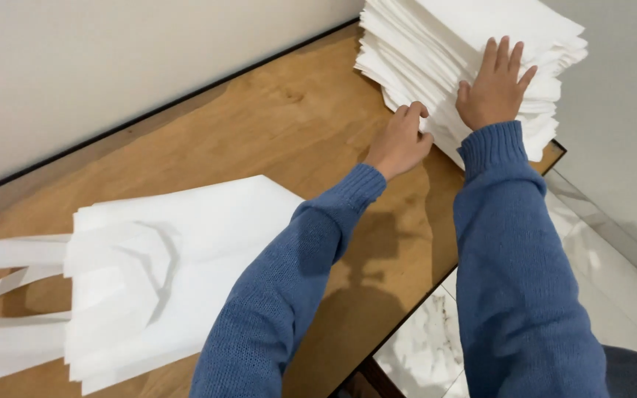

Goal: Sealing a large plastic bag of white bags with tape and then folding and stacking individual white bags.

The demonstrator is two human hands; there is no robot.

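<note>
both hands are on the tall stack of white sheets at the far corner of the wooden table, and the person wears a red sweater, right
Not quite: the sweater is blue, as the head view shows. The rest holds: the left hand and right hand are on the tall stack of white sheets at the far corner of the wooden table.

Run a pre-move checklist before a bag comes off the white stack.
1. Right hand flat on the white stack: ok.
2. Left hand fingers at the stack's near edge: ok.
3. Single bag separated by the fingers: cannot tell.
4. Stack fully on the wooden table: not ok, its corner overhangs the edge.
5. Bare wood between the stack and the flat bags: ok.
</note>
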